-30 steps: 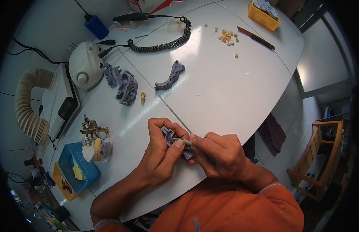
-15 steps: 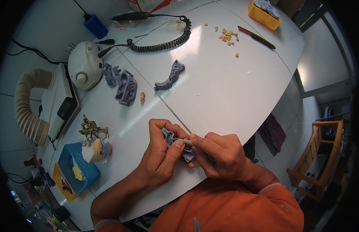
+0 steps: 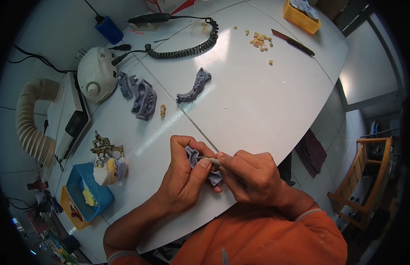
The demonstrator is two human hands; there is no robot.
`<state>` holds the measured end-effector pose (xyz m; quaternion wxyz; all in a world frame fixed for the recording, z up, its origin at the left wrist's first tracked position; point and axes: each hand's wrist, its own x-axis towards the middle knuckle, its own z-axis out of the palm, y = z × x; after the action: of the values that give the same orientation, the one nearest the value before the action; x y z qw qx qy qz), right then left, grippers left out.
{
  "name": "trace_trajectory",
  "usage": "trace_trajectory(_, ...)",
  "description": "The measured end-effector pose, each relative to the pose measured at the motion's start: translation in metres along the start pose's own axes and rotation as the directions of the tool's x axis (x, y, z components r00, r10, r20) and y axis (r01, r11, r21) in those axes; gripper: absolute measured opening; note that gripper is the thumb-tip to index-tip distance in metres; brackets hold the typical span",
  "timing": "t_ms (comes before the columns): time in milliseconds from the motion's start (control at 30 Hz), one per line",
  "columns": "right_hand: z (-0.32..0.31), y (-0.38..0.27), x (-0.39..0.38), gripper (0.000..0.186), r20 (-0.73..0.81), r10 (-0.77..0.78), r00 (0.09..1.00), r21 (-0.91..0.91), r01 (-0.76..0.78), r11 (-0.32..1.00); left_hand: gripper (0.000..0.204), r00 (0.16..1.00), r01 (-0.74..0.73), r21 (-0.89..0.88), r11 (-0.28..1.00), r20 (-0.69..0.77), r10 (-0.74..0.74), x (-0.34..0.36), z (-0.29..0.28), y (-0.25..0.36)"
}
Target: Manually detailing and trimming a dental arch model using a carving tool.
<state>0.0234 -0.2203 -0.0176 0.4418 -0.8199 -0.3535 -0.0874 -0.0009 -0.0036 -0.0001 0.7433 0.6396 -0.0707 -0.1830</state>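
Above the table's near edge, my left hand [image 3: 182, 176] is closed around a grey dental model [image 3: 214, 178], its thumb lying across the middle. My right hand [image 3: 253, 176] pinches a slim hand tool [image 3: 214, 161] with a pale handle. The tool's thin metal end reaches the model beside my left thumb; its very tip is hard to make out. Farther off lies a curved grey dental model piece [image 3: 195, 87]. To its left are another grey dental model [image 3: 144, 100] and a small yellowish tooth piece [image 3: 163, 110].
At the left stand a white control box [image 3: 96, 75], a suction unit with a ribbed hose [image 3: 30, 117], a plaster model on a brass articulator [image 3: 108, 165] and a blue basket [image 3: 101, 196]. A coiled cord [image 3: 187, 55], loose tooth pieces [image 3: 259, 42], a knife [image 3: 298, 45] and a yellow basket [image 3: 298, 20] lie far back.
The held dental model and the tool have shifted only very slightly. Both hands keep their grip, and the things on the table are where they were.
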Motion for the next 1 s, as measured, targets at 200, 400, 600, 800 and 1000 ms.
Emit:
trace_trajectory(200, -0.0001, 0.0007, -0.0005, 0.034, -0.002, 0.005, 1.0, 0.011, -0.005, 1.0, 0.018, 1.0, -0.004, 0.036, 0.999, -0.02, 0.005, 0.0009, 0.0018, 0.0008)
trace_trajectory(400, -0.0003, 0.0004, 0.0002, 0.036, -0.003, 0.001, 1.0, 0.0, -0.001, 1.0, 0.018, 1.0, 0.005, 0.041, 0.999, -0.012, -0.005, 0.0015, 0.001, 0.0018)
trace_trajectory(600, 0.0017, 0.002, -0.0017, 0.036, -0.012, -0.002, 1.0, 0.004, 0.002, 1.0, 0.018, 0.999, 0.024, 0.036, 0.999, -0.032, -0.023, 0.0011, 0.0024, 0.0024)
trace_trajectory(800, 0.0001, -0.0004, 0.0005, 0.035, -0.014, -0.004, 1.0, 0.0, 0.004, 1.0, 0.019, 0.999, 0.034, 0.034, 0.999, -0.041, -0.033, 0.0003, 0.0025, 0.0023)
trace_trajectory(1000, -0.0007, -0.0004, 0.0012, 0.034, -0.011, 0.0, 1.0, 0.003, 0.0, 1.0, 0.019, 0.999, 0.05, 0.031, 0.998, -0.014, -0.049, 0.0008, -0.0004, 0.0033)
